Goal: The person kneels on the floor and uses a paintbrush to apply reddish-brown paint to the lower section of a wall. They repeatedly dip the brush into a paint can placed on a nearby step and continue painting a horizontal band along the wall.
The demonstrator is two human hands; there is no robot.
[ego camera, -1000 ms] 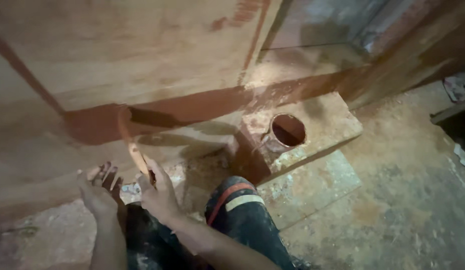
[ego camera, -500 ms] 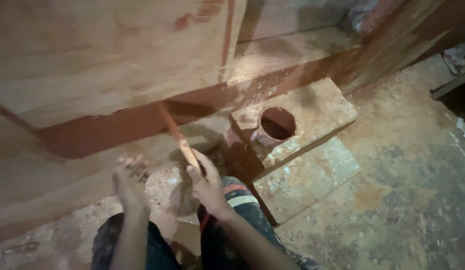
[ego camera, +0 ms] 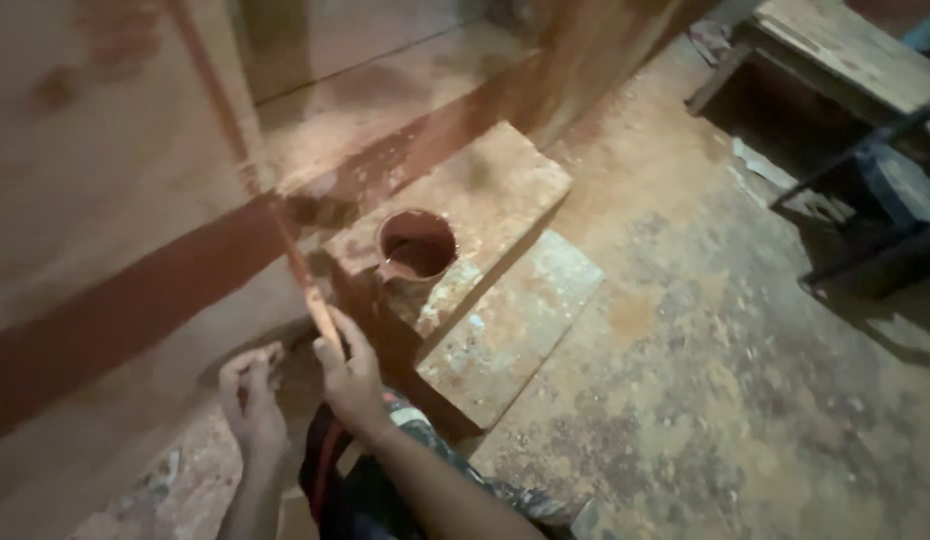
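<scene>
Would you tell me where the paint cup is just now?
In the head view, the paint cup stands on the stone block, centre frame, just above the right hand.

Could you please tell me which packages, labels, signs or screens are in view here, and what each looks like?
No labels, signs or screens show.
Open round can: the only container, on a paint-spattered block ahead of the right hand; reddish-brown inside, its outside smeared the same colour.
</scene>
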